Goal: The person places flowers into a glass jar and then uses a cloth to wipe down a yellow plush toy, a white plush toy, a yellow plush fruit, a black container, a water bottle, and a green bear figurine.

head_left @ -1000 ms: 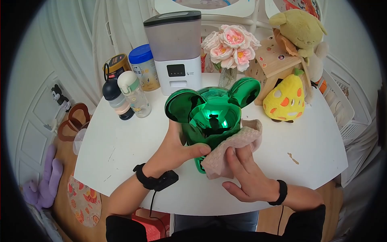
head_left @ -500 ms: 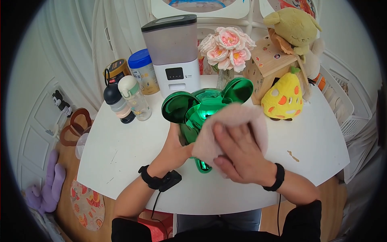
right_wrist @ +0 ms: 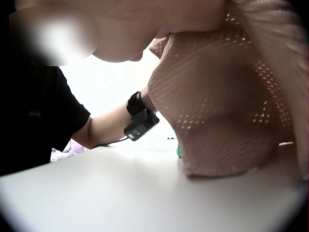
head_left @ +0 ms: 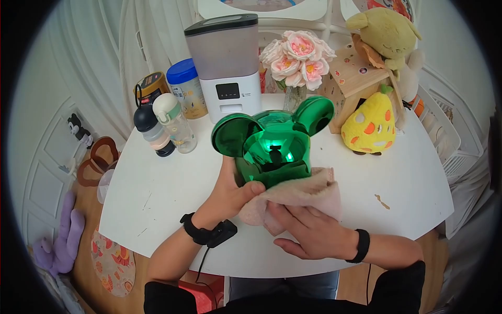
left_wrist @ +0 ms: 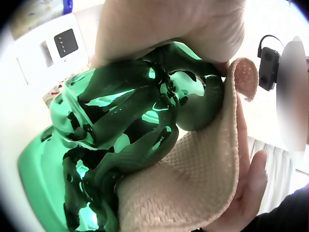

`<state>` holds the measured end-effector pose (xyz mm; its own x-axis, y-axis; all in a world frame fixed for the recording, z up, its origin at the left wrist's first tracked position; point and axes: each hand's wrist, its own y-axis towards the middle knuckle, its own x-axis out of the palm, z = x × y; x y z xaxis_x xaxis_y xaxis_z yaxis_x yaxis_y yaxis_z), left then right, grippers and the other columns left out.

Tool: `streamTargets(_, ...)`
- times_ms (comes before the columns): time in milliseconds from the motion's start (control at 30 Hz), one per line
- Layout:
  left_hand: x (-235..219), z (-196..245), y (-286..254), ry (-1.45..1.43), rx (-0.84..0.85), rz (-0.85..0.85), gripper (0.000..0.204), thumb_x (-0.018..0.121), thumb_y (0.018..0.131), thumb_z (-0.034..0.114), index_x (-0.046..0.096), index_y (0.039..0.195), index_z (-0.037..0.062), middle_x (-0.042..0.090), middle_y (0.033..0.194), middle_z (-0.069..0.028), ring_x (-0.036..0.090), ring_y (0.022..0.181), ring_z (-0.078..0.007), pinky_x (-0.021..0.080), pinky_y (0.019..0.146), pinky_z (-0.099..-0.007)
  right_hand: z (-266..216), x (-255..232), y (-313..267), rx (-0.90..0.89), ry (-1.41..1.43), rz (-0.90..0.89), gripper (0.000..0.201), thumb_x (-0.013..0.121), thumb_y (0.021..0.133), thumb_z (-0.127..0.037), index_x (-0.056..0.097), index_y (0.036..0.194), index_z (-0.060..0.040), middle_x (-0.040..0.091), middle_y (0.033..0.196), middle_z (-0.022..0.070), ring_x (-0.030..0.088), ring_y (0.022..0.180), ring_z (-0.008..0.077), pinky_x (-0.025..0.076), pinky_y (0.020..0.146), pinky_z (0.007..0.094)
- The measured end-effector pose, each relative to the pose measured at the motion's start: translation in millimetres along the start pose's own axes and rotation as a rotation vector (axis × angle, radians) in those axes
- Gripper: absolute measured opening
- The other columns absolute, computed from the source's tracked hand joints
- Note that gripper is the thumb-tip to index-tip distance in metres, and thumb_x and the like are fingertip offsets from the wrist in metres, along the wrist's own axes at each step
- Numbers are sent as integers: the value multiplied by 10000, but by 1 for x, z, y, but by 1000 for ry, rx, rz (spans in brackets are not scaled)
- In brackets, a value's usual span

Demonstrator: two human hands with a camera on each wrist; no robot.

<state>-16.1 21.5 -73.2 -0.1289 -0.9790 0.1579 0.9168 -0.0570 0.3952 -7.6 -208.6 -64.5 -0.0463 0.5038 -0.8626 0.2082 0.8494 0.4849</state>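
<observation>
A shiny green bear-shaped figure (head_left: 282, 162) with two round ears is held tilted above the white table (head_left: 157, 209), its head facing up. My left hand (head_left: 231, 191) grips it from the left side, thumb across its lower front. With nearly straight fingers, my right hand (head_left: 316, 233) presses a pale pink textured cloth (head_left: 316, 191) against the figure's lower right. In the left wrist view the cloth (left_wrist: 193, 179) lies along the mirror-like figure (left_wrist: 130, 116). The cloth (right_wrist: 217, 106) hangs close over the tabletop in the right wrist view and hides most of the figure.
A white dispenser (head_left: 231, 94) stands behind the figure beside a vase of pink flowers (head_left: 300, 57). Two bottles (head_left: 175, 123) and a blue-lidded can (head_left: 187, 86) are at left. A yellow plush (head_left: 370, 125) sits before a wooden house (head_left: 348, 78) at right.
The cloth went up over the figure's face with my right hand, then came back down to its lower front. My left hand has kept its grip.
</observation>
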Motion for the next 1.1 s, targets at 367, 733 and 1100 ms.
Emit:
streamTargets(367,-9,14,8,608,521,-524,671,668,925,301,407,1484,36,485,1483,-129,473,1361,-241,391,1125,-384,6,-25,90,-185,331,311,606,610,972,-289,428,1436,56,481,1449,198,539,1263,314,435,1070,397)
streamTargets(733,8,9,38,674,406,-488,805,740,835,307,377,1499,32,463,1493,-147,466,1365,-256,388,1121,-388,-12,-15,66,105,542,75,401,587,915,-276,643,1210,-10,597,1274,212,468,1297,332,330,1118,443)
streamTargets(1100,22,17,22,761,367,-495,943,812,745,314,346,1513,29,442,1503,-165,460,1369,-271,385,1118,-393,2,-19,92,-120,-538,341,516,546,899,-303,638,1274,39,500,1464,200,340,1447,332,212,1215,429)
